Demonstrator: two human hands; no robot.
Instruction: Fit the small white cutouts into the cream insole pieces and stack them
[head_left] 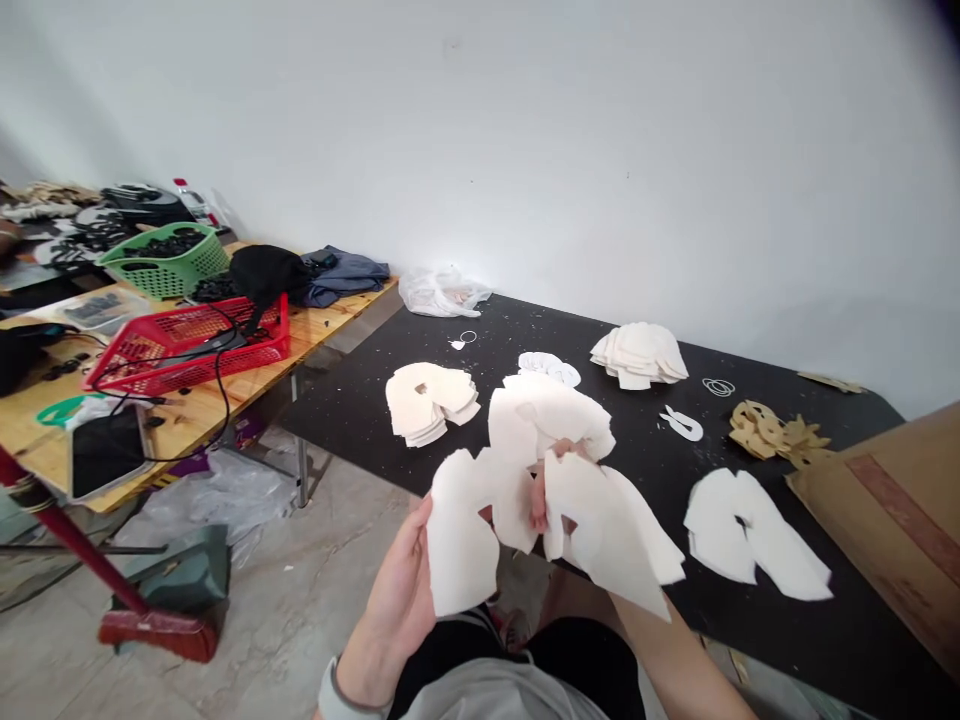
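White curved fabric pieces are held up over the near edge of the black table. My left hand grips the left piece by its outer edge. My right hand is mostly hidden behind and between the pieces on the right, its fingers closed on them. Beyond them lies a cream stack on the left. Farther back are small white pieces and another cream stack. A further white stack rests at the right.
Tan pieces lie near a cardboard box at the right. A plastic bag sits at the back. Left, a wooden table bears red and green baskets; a broom stands below.
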